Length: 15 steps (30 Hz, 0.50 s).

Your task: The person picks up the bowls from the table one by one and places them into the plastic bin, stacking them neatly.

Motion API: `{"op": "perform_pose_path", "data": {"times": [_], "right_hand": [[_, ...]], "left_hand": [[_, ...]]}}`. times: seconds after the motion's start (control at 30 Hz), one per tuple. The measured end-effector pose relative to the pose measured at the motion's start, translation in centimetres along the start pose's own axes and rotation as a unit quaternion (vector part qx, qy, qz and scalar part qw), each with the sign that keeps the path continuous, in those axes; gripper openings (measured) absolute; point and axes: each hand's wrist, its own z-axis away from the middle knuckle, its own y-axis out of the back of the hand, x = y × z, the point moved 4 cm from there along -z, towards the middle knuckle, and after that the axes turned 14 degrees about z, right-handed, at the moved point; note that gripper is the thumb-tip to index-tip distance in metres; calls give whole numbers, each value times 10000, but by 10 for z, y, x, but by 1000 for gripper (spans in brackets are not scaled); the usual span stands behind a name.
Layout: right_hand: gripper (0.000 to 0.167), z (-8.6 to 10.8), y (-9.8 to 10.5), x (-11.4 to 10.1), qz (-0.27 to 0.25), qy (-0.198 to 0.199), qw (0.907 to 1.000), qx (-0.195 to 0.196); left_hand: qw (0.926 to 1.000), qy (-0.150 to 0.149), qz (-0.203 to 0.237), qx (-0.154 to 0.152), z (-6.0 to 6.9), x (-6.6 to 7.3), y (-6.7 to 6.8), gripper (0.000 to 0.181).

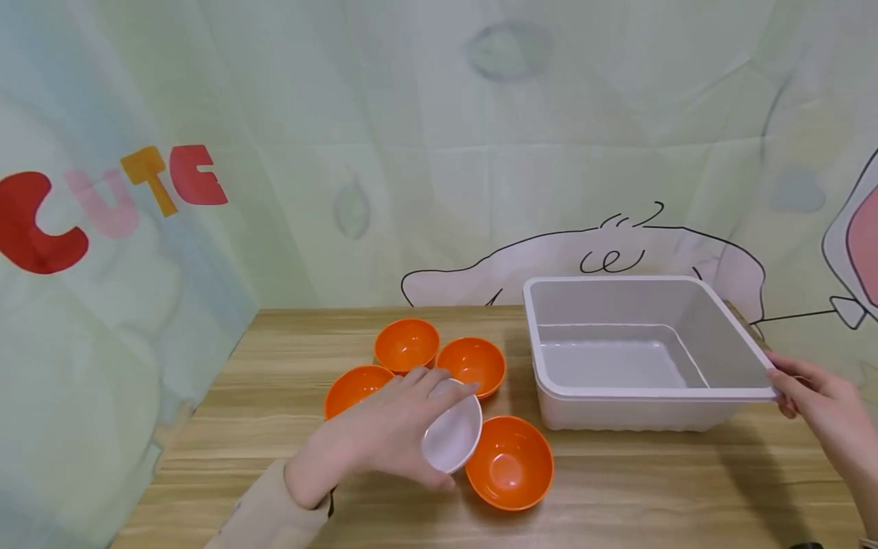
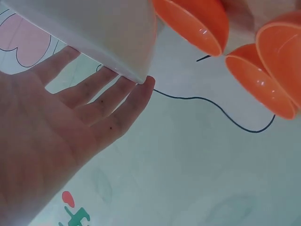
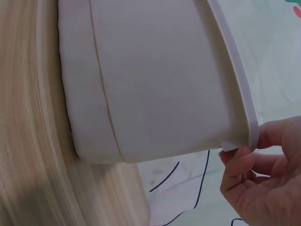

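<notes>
A round white bowl, smooth inside, sits tilted at the lower centre of the head view [image 1: 454, 436] — partly covered. A pale grey rectangular bin [image 1: 631, 414] — open-topped, rimmed, upright — fills the right of the frame.

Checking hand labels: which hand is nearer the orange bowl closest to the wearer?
Left. The left hand holds the white bowl just beside that orange bowl; the right hand is farther off, gripping the grey bin by its rim.
</notes>
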Motion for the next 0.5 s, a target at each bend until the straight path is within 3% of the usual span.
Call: {"op": "perform_pose_path", "data": {"times": [0.27,0.5], "right_hand": [[30,0,0,0,-63,-27,10000,-52],[25,2,0,-1,359,-31,9993,106]], "left_hand": [[10000,-39,-2,-72,-9,8,8,94],[9999,-2,72,-155,-22,11,14,92]]}}
